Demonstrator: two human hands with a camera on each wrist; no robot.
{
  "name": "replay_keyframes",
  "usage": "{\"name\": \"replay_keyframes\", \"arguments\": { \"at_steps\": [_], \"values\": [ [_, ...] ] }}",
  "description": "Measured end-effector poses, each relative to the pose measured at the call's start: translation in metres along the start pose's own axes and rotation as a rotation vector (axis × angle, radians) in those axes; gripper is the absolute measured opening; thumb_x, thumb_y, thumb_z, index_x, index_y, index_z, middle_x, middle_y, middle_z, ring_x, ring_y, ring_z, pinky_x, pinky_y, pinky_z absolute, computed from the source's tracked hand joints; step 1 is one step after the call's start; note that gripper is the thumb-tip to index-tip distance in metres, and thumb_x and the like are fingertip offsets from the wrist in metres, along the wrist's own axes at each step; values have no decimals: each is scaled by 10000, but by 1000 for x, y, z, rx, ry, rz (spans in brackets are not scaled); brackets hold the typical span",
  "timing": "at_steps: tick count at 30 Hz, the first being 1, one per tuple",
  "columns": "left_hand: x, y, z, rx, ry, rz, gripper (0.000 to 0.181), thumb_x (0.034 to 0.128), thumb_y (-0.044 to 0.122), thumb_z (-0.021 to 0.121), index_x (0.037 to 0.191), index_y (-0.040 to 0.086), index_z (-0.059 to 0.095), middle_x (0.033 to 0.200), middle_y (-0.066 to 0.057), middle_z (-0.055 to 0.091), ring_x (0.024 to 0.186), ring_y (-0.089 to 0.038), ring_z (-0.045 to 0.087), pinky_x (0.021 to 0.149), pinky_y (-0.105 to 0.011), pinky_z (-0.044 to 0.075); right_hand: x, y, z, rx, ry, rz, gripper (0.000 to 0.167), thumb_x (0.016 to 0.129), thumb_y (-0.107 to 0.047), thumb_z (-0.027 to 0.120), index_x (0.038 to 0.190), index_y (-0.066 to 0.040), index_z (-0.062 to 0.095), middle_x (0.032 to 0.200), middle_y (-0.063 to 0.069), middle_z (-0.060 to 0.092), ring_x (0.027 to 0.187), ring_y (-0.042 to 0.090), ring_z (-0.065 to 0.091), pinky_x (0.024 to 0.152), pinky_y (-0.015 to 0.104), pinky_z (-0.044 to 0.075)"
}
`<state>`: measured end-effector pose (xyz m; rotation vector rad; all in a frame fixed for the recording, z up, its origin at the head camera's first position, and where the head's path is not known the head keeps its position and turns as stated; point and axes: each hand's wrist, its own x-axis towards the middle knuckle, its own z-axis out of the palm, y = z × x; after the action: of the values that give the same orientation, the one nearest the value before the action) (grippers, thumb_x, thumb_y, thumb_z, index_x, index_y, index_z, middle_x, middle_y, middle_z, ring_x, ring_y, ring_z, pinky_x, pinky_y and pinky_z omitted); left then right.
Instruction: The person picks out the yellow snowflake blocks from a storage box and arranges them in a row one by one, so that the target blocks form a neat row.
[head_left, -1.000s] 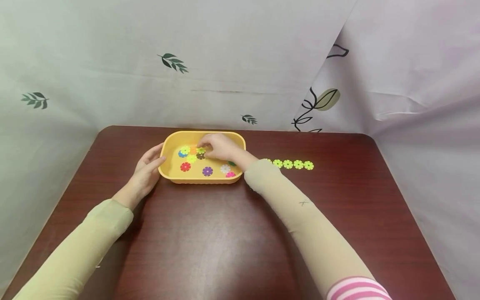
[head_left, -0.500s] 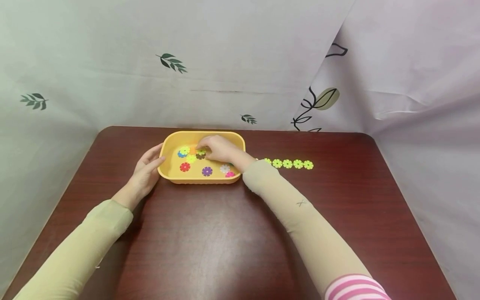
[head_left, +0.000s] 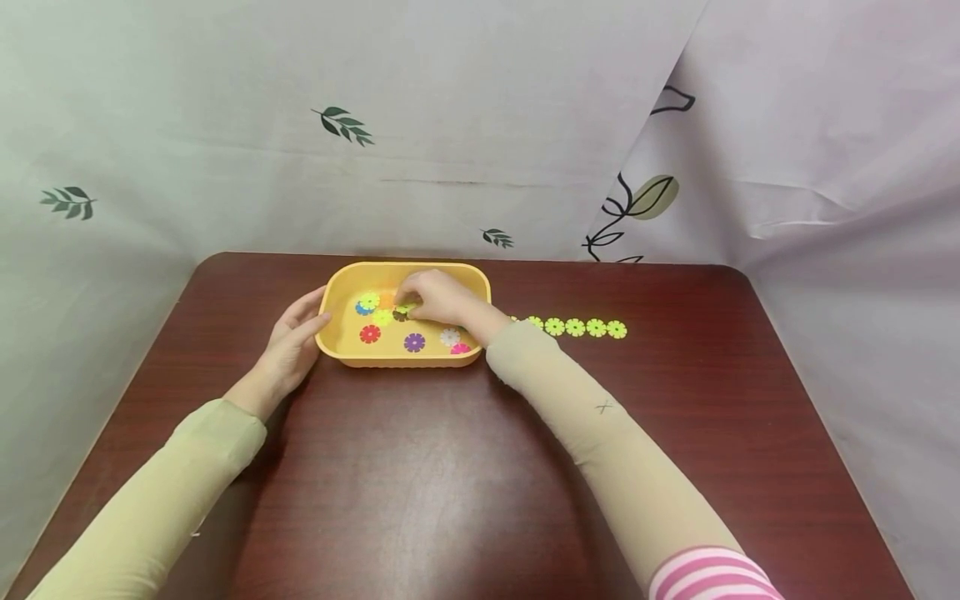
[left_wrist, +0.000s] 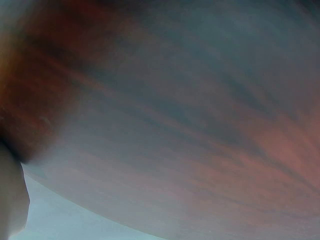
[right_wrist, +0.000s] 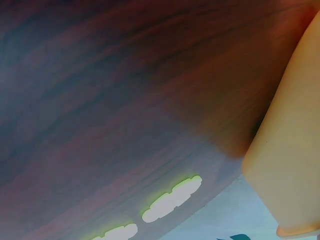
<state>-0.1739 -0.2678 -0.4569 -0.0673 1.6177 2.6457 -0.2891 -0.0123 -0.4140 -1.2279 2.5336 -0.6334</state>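
Note:
A yellow plastic basin [head_left: 405, 362] stands near the table's far edge. My left hand [head_left: 291, 346] holds its left end, thumb at the rim and fingers along the outer wall. Inside the basin, my right hand [head_left: 442, 298] has its fingers curled down at a yellow-green snowflake disc [head_left: 404, 308], partly hidden by the fingertips, above a brown disc [head_left: 401, 317]. Also in the basin lie a red disc [head_left: 370, 334], a purple disc [head_left: 415, 342], a white disc [head_left: 450, 337], a pink disc [head_left: 460, 349], a blue disc [head_left: 363, 308] and more yellow ones. Neither wrist view shows the fingers.
Right of the basin, several yellow-green discs [head_left: 575, 327] lie in a straight row on the dark red-brown table [head_left: 420, 467]; my right forearm hides the row's left end. In the right wrist view the basin's wall [right_wrist: 285, 130] rises close by. A patterned cloth [head_left: 450, 125] hangs behind.
The yellow-green disc under my right fingertips has shifted slightly toward me, covering more of the brown disc. The left hand and basin stay almost still.

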Motion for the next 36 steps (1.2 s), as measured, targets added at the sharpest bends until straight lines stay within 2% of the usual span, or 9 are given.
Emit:
{"name": "replay_keyframes", "arguments": {
  "at_steps": [6, 16, 24, 30, 36],
  "values": [
    [0, 0, 1, 5, 0, -2, 371, 1072, -43, 518, 1307, 199, 672, 1333, 103, 671, 1246, -43, 608, 1004, -160, 561, -1, -1, 0, 43, 31, 22, 194, 990, -168, 774, 1165, -88, 799, 1191, 58, 789, 1108, 168, 721, 1010, 251, 570],
    [0, 0, 1, 17, -6, 2, 362, 1074, -33, 519, 1307, 203, 666, 1336, 113, 676, 1245, -39, 616, 996, -160, 564, -2, -1, -1, 11, 107, 32, 150, 1014, -215, 746, 1110, -128, 822, 1131, 16, 807, 1106, 143, 732, 1039, 250, 557],
    [1, -2, -2, 9, -16, 0, 364, 1075, -32, 522, 1307, 209, 666, 1353, 111, 648, 1263, -23, 608, 1009, -156, 560, -4, -1, -2, 72, 165, 47, 145, 1023, -209, 739, 1113, -129, 819, 1106, 13, 810, 1054, 138, 724, 996, 256, 566],
    [2, -3, -2, -5, -26, 1, 370, 1072, -46, 515, 1327, 187, 646, 1368, 92, 642, 1259, -30, 615, 1006, -162, 565, -9, -4, -10, 138, 217, 62, 141, 1019, -201, 748, 1102, -112, 819, 1106, 25, 812, 1055, 162, 726, 959, 251, 578],
    [2, -2, -3, -23, -32, 7, 366, 1071, -46, 521, 1321, 186, 655, 1355, 82, 662, 1233, -47, 640, 988, -170, 578, -18, -6, -22, 116, 249, 40, 131, 1007, -207, 764, 1090, -128, 825, 1109, 16, 812, 1041, 157, 729, 938, 249, 579]
  ]
}}
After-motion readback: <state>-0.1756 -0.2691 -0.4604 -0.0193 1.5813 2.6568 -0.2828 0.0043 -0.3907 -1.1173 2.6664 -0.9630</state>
